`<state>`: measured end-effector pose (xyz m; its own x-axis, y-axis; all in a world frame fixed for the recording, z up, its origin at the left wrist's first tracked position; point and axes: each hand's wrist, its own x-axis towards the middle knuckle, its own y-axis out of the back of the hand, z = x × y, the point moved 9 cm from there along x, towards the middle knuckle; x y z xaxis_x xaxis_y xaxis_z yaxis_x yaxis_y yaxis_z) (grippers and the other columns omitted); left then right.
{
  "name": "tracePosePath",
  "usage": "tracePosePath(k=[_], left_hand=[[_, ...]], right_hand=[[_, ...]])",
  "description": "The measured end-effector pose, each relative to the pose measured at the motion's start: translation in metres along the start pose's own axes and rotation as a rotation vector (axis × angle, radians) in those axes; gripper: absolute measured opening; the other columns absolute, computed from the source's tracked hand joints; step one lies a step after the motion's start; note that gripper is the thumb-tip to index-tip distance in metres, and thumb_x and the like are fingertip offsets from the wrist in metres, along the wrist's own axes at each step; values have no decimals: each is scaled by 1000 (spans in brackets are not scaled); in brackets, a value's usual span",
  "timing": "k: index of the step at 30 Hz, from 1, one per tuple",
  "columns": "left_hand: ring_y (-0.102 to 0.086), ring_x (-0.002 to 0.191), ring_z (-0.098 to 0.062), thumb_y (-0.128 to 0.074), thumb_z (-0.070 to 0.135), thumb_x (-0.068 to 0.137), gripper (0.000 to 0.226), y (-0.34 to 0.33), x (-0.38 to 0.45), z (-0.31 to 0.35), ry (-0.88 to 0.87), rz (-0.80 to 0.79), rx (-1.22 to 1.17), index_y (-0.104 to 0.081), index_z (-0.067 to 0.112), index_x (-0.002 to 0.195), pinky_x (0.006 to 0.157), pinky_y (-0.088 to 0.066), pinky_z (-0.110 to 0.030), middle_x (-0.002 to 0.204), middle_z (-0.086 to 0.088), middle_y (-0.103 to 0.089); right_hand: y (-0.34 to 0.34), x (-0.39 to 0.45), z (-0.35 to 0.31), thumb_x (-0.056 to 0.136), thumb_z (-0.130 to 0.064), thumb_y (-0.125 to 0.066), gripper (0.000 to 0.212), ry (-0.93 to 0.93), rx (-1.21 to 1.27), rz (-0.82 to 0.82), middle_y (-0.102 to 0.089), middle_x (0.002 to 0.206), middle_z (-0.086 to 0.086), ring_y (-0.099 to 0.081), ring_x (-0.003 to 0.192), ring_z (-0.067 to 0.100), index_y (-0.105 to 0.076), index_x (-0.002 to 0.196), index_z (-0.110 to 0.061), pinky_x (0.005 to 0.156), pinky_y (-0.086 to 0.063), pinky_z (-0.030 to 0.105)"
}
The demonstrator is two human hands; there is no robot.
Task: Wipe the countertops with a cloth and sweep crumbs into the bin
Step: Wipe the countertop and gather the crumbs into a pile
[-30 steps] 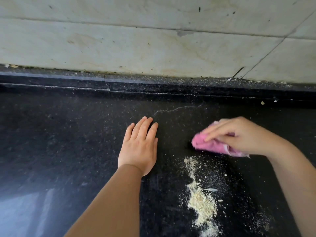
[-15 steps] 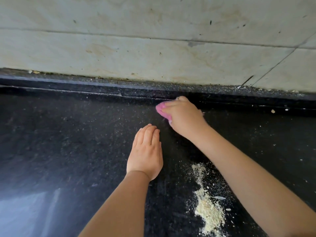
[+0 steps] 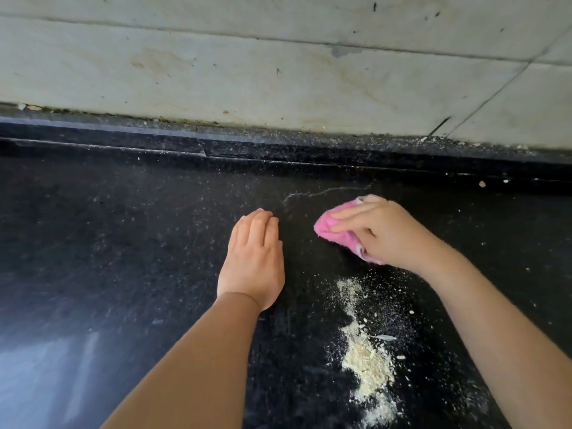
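A bunched pink cloth is pressed onto the black speckled countertop under my right hand, which grips it from above. My left hand lies flat on the counter a short way left of the cloth, fingers together, holding nothing. A pile of pale yellow crumbs stretches toward the near edge, just below the cloth and right of my left forearm. Fine dust and a thin pale streak mark the surface behind the cloth.
A raised dark ledge runs along the back of the counter under a stained, pale tiled wall. A few loose crumbs lie at the far right by the ledge. Window light reflects at the lower left. No bin is in view.
My right hand has pulled the cloth back from the rear ledge toward me and to the right, stopping just above the crumb pile. My left hand has stayed flat in place.
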<state>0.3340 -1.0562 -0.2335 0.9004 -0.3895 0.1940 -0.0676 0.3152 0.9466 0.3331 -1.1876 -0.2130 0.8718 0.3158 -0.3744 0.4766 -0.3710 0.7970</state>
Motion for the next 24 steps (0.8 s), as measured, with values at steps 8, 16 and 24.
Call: tracePosePath(k=[8,16,24], left_hand=[[-35,105,-30,-32,17,84,44,0,-1,-1,19,-23,-12,-57,-13,104,96,-23,-40,104,-26,-59],[-60,96,-41,-32,19,84,45,-1,1,3,31,-100,12,-60,-11,102,87,-45,-52,102,-24,-61],[-46,105,-33,-31,19,84,44,-3,0,2,29,-108,-18,-58,-10,102,87,-43,-53,103,-24,-60]], right_hand=[[34,-39,32,76,11,-51,31,-41,11,459,-65,105,4,-53,91,-4,-69,96,-5,91,-28,10],[7,-70,33,84,4,-55,38,-40,212,125,-54,101,-31,-52,100,-12,-62,103,-28,101,-20,-1],[8,-68,34,74,14,-61,35,-142,16,351,-66,105,-1,-61,96,12,-70,93,-13,104,-26,22]])
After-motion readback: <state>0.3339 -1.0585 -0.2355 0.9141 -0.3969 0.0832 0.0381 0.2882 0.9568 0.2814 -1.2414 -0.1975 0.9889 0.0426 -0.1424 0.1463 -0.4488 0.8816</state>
